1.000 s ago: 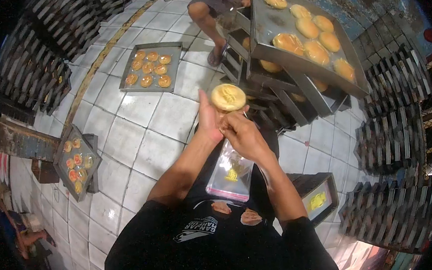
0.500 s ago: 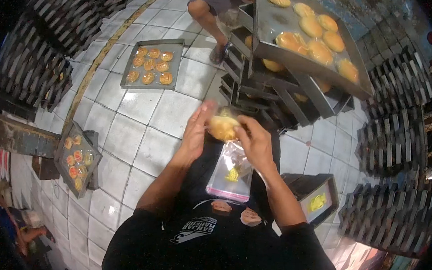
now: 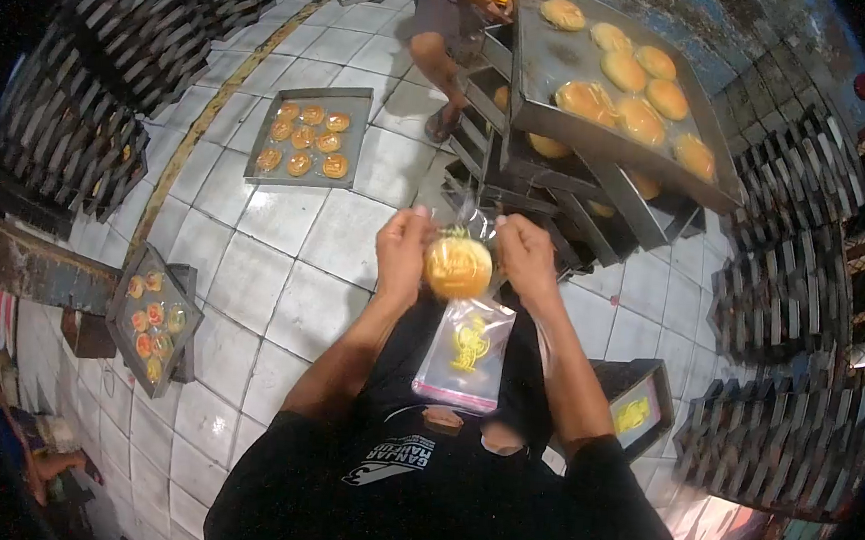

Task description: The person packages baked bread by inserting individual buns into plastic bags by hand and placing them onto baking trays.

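Note:
A round golden bun [image 3: 458, 270] hangs in a clear plastic bag [image 3: 473, 218] in front of my body, and it looks to be inside the film. At the bag's left upper corner my left hand [image 3: 401, 255] pinches the plastic. The opposite corner is pinched by my right hand [image 3: 530, 262], its fingers pressed together. Just below the bun, a stack of clear bags with yellow print [image 3: 461, 357] rests on my lap, its pink-striped edge toward me.
Stacked metal trays [image 3: 626, 153] with unwrapped buns rise at upper right. A floor tray [image 3: 361, 150] and another tray [image 3: 191, 328] at lower left hold wrapped buns. Beside my right arm stands a tray [image 3: 666, 397] with printed bags. A person's leg [image 3: 437, 65] is beyond the stack.
My hands have moved apart to the bag's two corners, with the film stretched between them. The bun has turned flat toward me and hangs slightly lower.

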A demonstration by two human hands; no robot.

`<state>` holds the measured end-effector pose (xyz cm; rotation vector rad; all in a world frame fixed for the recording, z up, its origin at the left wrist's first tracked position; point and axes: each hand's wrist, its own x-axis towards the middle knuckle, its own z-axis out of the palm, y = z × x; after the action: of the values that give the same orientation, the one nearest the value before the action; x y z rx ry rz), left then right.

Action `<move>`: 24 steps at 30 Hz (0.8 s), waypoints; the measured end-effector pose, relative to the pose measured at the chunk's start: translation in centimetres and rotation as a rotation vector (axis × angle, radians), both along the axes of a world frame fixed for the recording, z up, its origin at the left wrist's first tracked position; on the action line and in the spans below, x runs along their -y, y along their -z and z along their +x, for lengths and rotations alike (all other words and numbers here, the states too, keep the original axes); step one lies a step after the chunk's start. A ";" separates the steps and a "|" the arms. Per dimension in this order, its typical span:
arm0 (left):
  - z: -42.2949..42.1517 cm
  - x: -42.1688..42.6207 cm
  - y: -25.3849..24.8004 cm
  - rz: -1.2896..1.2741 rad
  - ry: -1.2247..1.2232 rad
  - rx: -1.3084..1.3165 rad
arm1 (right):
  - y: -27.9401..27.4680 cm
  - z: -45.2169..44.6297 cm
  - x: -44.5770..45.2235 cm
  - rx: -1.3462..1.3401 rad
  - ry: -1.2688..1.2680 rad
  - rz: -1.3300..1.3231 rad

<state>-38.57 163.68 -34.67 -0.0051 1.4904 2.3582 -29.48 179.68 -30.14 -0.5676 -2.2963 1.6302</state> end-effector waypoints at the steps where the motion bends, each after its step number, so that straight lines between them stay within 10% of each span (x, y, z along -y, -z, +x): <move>1: 0.0 0.5 0.2 -0.001 -0.001 -0.003 | 0.1 -0.1 -0.6 -0.045 0.010 -0.019; 3: 0.3 2.4 1.1 -0.248 -0.117 -0.349 | 0.2 1.6 -0.4 -0.029 -0.035 -0.047; 11: -0.3 2.4 1.8 -0.220 -0.023 -0.233 | 1.3 0.3 -1.4 0.059 0.012 -0.122; 15: 1.3 3.8 -1.1 -0.439 -0.115 -0.579 | 0.4 2.3 -0.8 0.044 -0.026 -0.325; 20: 4.5 7.8 8.5 -0.263 0.218 -0.066 | 7.8 8.6 3.0 0.241 -0.047 -0.425; 24: 3.2 6.1 4.8 -0.195 0.261 -0.007 | 6.7 9.1 5.5 0.139 0.081 -0.537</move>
<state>-35.41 157.54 -39.51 0.1403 1.6112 2.0055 -20.40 174.23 -36.83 -0.8982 -1.8736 2.2344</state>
